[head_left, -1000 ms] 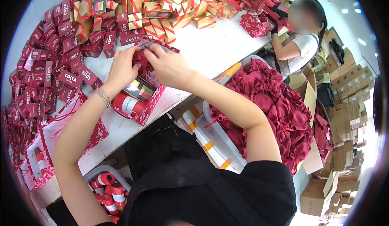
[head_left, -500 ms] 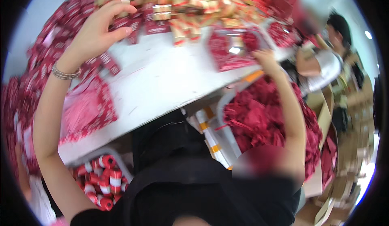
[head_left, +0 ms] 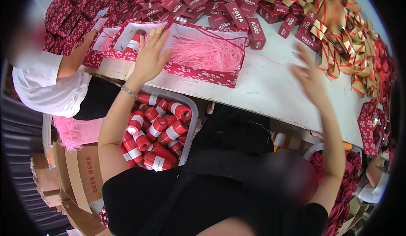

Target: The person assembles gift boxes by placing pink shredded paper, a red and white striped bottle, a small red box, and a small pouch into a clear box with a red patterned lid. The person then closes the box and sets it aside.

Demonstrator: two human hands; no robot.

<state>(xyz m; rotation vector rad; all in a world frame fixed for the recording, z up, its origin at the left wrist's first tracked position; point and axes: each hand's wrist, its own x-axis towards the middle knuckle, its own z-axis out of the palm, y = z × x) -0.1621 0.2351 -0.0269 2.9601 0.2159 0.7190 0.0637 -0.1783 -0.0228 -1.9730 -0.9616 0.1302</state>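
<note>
My left hand (head_left: 149, 60) lies with fingers stretched at the near left corner of a red flower-patterned gift box (head_left: 203, 75). Pink shredded paper (head_left: 198, 54) fills that box, and a dark red cord crosses its right part. Just left of the hand, a second gift box (head_left: 118, 55) holds a small bottle with a white label (head_left: 134, 42). Over the white table on the right, my right hand (head_left: 308, 76) is blurred, fingers apart, with nothing in it. Small dark red cartons (head_left: 256, 35) are nearest to it on the far side.
Gold packets with red ribbons (head_left: 338, 37) are piled at far right. A plastic bin (head_left: 193, 117) of red bottles stands below the table's edge, left of my lap. A co-worker's hand (head_left: 86, 40) reaches the boxes at left. Cardboard cartons (head_left: 69, 176) stand lower left.
The view has swung left, bringing the paper-filled gift box and co-worker at left into sight. My left hand has come down to the box; my right hand has left a filled pack.
</note>
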